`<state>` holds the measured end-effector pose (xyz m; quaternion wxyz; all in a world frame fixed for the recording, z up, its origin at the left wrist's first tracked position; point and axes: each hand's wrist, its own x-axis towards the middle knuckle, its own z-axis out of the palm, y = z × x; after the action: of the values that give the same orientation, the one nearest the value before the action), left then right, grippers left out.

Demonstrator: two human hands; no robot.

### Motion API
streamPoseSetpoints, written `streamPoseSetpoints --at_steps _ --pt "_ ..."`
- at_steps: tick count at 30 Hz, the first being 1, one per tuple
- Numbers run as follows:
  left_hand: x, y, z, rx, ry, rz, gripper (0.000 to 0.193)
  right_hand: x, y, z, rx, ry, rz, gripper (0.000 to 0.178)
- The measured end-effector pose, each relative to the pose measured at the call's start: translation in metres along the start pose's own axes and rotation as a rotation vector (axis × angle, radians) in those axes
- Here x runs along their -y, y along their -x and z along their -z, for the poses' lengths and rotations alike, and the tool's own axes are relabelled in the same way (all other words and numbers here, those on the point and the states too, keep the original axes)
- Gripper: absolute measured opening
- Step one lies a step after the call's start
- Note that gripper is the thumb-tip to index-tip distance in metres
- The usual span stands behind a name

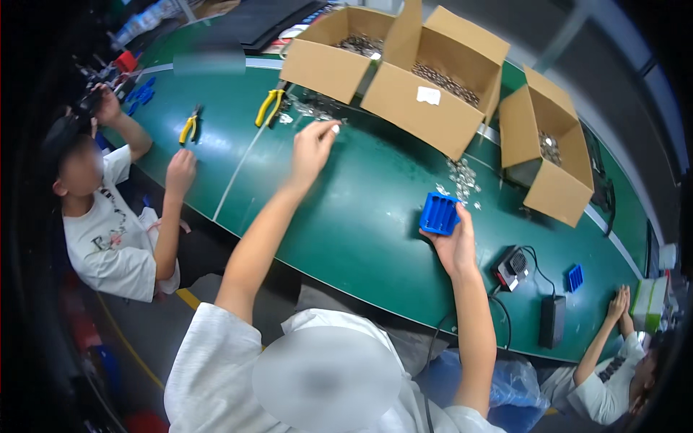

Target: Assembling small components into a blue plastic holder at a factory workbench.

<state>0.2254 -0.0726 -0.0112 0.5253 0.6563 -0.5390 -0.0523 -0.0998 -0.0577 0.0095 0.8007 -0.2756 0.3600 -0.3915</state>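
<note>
My right hand (456, 249) grips a blue plastic holder (439, 214) with several long slots, thumb on its right side, and keeps it raised over the green table. Farther left, my left hand (312, 150) is closed in a pinch. A small shiny metal piece (336, 129) shows at its fingertips. Just beyond that hand lies a loose pile of small clear or silvery pieces (315, 108). Past the blue holder, more small silvery pieces (463, 176) are scattered on the table.
Three open cardboard boxes (426, 119) of small metal parts line the far side. Yellow-handled pliers (268, 108) lie left of my left hand. A small fan-like device (512, 267) and a black power adapter (553, 321) stand right. Co-workers sit at left (108, 216) and right (606, 382).
</note>
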Motion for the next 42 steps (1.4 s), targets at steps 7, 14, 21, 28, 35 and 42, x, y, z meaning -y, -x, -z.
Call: streamPoseSetpoints --at_steps 7,14,21,28,35,42 --pt "0.058 -0.049 0.048 -0.092 -0.292 -0.060 0.023 -0.009 -0.003 0.001 0.039 0.006 -0.016 0.045" --pt "0.062 -0.036 0.034 0.020 -0.328 -0.092 0.019 -0.011 -0.004 -0.003 0.072 0.034 -0.011 0.036" --pt "0.045 -0.034 0.015 0.104 -0.461 -0.047 0.017 -0.013 0.000 -0.002 0.096 0.039 -0.011 0.038" --pt "-0.019 0.009 0.012 0.270 -0.002 -0.072 0.012 -0.006 0.006 -0.001 0.121 -0.053 -0.028 0.034" --pt "-0.107 0.059 -0.013 0.564 0.206 -0.328 0.017 -0.001 0.000 -0.002 0.202 -0.128 0.030 0.044" --pt "-0.119 0.072 -0.042 0.568 0.330 -0.215 0.018 0.004 0.002 0.000 0.153 -0.071 0.114 0.038"
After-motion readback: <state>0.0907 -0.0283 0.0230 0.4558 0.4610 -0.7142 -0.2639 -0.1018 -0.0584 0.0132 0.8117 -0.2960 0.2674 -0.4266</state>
